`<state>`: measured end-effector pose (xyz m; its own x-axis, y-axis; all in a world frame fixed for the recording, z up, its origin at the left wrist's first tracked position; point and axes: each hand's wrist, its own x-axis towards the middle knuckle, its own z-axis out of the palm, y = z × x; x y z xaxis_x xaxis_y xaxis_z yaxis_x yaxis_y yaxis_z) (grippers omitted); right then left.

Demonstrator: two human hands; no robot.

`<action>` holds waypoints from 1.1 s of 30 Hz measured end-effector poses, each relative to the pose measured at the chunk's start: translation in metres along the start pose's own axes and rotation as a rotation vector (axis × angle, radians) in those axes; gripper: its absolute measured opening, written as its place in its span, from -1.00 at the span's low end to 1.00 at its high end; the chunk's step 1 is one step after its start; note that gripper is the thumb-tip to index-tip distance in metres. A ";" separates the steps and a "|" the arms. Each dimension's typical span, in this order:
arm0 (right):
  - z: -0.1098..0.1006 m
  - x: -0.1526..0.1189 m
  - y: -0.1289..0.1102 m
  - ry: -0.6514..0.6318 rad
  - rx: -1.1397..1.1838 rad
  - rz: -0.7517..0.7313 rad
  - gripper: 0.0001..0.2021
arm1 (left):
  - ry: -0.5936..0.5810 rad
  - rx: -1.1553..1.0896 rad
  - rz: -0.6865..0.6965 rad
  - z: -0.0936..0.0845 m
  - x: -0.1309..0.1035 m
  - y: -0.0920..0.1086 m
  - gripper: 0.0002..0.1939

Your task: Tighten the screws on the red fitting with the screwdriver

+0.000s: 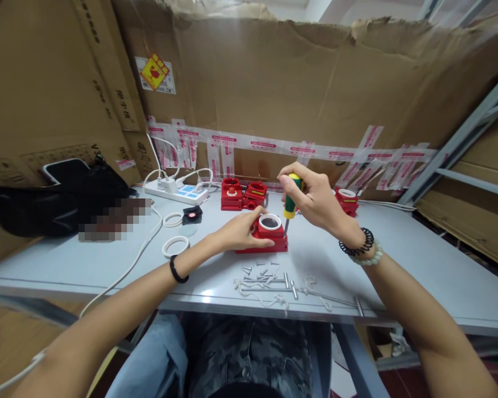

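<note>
My left hand (245, 231) is closed around the left side of a red housing (265, 247), pressing it onto the table. On top of the housing sits a white ring (269, 222) around a dark round window. My right hand (313, 196) grips a screwdriver (290, 209) with a green and yellow handle. The screwdriver stands nearly upright, and its tip meets the housing's right corner; whether a screw is under it is too small to tell. Loose screws (261, 271) and metal T-shaped rods (269, 286) with white strings lie nearer the table's front edge.
More red housings (243, 195) stand behind, another (347, 203) at the right rear. White rings (175, 246) and a small black part (192, 214) lie left. A power strip (176, 190) with cables and a black bag (66, 193) are further left. Cardboard (257, 83) walls the back.
</note>
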<state>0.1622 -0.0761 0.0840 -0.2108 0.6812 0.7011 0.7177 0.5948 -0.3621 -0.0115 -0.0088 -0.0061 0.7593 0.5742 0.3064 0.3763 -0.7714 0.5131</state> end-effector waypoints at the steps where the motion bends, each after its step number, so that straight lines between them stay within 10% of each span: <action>1: 0.001 0.000 0.002 0.056 -0.040 0.012 -0.77 | -0.003 0.004 -0.007 0.000 0.000 0.000 -0.34; 4: -0.001 -0.002 0.005 0.159 -0.175 0.070 -0.78 | -0.005 0.007 -0.016 -0.001 0.000 0.001 -0.32; 11: -0.013 -0.005 0.006 -0.081 0.016 0.056 -0.84 | -0.003 -0.011 -0.009 0.000 0.000 0.001 -0.36; 21: 0.005 -0.007 0.010 0.244 -0.122 0.063 -0.83 | 0.025 0.123 -0.073 0.003 0.000 0.006 -0.30; 33: 0.002 -0.010 0.015 0.258 -0.084 0.022 -0.82 | -0.012 0.332 -0.126 0.005 0.002 0.012 -0.18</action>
<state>0.1737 -0.0733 0.0706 -0.0262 0.5559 0.8308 0.7750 0.5363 -0.3343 -0.0028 -0.0180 -0.0029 0.7012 0.6689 0.2468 0.6182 -0.7428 0.2570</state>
